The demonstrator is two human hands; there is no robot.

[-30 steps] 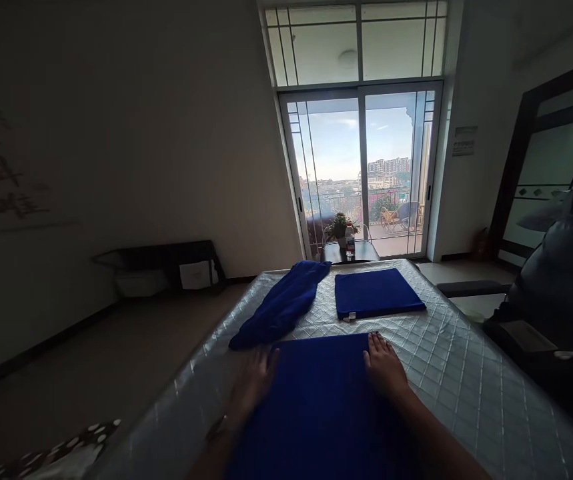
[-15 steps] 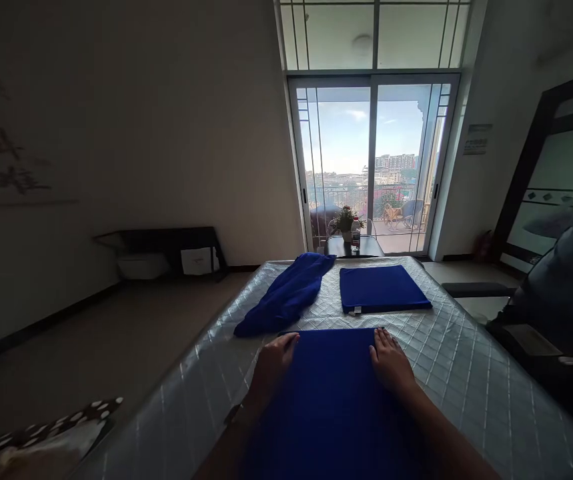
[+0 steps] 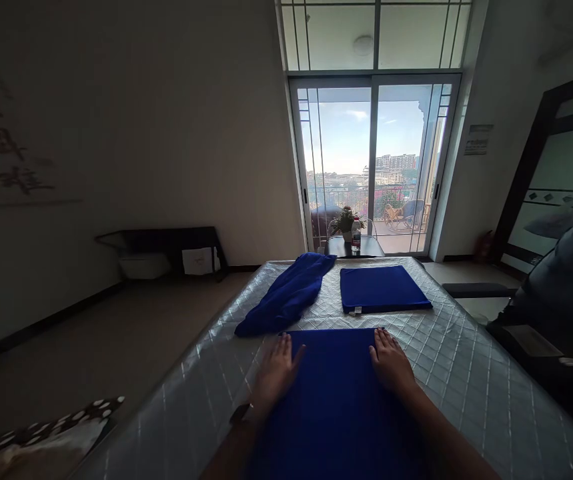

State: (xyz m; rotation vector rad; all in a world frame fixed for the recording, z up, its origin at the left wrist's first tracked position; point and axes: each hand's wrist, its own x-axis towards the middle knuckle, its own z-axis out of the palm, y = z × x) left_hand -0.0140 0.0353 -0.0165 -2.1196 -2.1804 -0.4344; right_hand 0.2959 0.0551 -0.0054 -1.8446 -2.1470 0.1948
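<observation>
I've got both hands flat on the blue towel, which lies spread at the near edge of the mattress, centred btwn my forearms. Left hand rests palm down on the towel's far left corner, fingers straight and slightly spread, not gripping anything. Right hand lies palm down on the far right corner, fingers extended to the towel's far edge, also holding nothing. There's a dark band at my left wrist, prob. a watch, too dim to tell.

Beyond the towel, toward the far edge of the mattress, sit two more blue cloths: a folded towel on the right side, square and flat w/ a small tag at its near edge, and a crumpled towel on the left side, running diagonally from the far edge toward my left hand; its near end is just beside the spread towel's corner.

Past the mattress's far edge stands a small dark table w/ a potted plant and a bottle, in front of the sliding glass door.
</observation>
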